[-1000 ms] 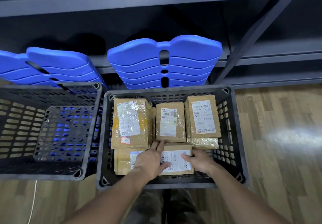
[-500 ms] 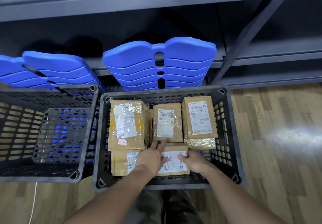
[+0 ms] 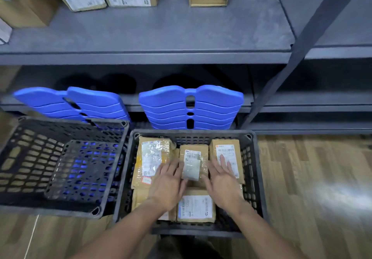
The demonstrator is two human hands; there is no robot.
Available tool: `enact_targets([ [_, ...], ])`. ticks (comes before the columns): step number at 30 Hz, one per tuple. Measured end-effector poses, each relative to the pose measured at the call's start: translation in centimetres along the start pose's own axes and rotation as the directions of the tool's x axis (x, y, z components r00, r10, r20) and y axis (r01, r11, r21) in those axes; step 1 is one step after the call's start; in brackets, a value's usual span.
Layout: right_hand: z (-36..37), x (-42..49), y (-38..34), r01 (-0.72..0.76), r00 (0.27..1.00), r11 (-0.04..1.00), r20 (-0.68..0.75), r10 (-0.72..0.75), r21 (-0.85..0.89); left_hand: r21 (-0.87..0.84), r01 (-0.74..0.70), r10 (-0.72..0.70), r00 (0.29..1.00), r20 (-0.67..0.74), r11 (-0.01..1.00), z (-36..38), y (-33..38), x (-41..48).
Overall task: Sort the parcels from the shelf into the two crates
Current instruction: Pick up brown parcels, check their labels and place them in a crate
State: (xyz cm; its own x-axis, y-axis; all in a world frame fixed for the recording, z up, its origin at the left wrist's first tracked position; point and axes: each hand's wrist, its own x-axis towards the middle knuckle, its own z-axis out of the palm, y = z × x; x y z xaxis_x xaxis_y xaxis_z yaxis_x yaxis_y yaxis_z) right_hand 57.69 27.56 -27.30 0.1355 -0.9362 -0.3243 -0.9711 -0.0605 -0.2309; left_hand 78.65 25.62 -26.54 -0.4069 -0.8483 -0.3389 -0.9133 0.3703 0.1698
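L hand point(image 3: 168, 184) & R hand point(image 3: 223, 180) just released near parcel point(image 3: 196, 206), fingers splayed, empty; prob. next pick: shelf point(image 3: 161, 29), 12 o'clock.

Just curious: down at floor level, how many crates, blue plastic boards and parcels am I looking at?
Black crates: 2
Blue plastic boards: 3
Parcels, all in the right crate: 5 in plain sight; more may lie underneath
Total: 10

Brown cardboard parcels point(image 3: 153, 158) (glossy with tape) fill a matt black plastic crate point(image 3: 259, 178) on shiny wood-grain floor point(image 3: 312, 178).
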Motion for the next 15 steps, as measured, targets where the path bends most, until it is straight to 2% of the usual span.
enact_targets([
  [2, -2.3, 0.6, -0.4, 0.008, 0.994, 1.0, 0.107, -0.007, -0.005, 0.019, 0.081, -0.082, 0.991, 0.109, 0.997, -1.8, -0.6, 0.3],
  [3, -3.5, 0.9, -0.6, 0.01, 0.995, 1.0, 0.098, -0.01, -0.001, 0.029, 0.104, -0.107, 0.988, 0.115, 0.994, -2.7, -0.8, 0.3],
  [6, -6.4, 1.6, -1.3, 0.024, 0.999, 0.999, 0.024, -0.023, -0.022, 0.054, 0.159, -0.163, 0.984, 0.078, 0.986, -5.2, -1.3, 0.4],
  [10, -10.2, 2.4, -2.6, 0.047, 0.998, 0.998, -0.026, -0.049, -0.047, -0.003, 0.235, -0.235, 0.972, -0.024, 0.972, -8.6, -2.5, 0.3],
  [15, -14.7, 4.3, -4.9, 0.09, 0.99, 0.996, -0.114, -0.087, 0.022, -0.036, 0.288, -0.29, 0.948, -0.132, 0.957, -13.7, -4.8, 0.1],
])
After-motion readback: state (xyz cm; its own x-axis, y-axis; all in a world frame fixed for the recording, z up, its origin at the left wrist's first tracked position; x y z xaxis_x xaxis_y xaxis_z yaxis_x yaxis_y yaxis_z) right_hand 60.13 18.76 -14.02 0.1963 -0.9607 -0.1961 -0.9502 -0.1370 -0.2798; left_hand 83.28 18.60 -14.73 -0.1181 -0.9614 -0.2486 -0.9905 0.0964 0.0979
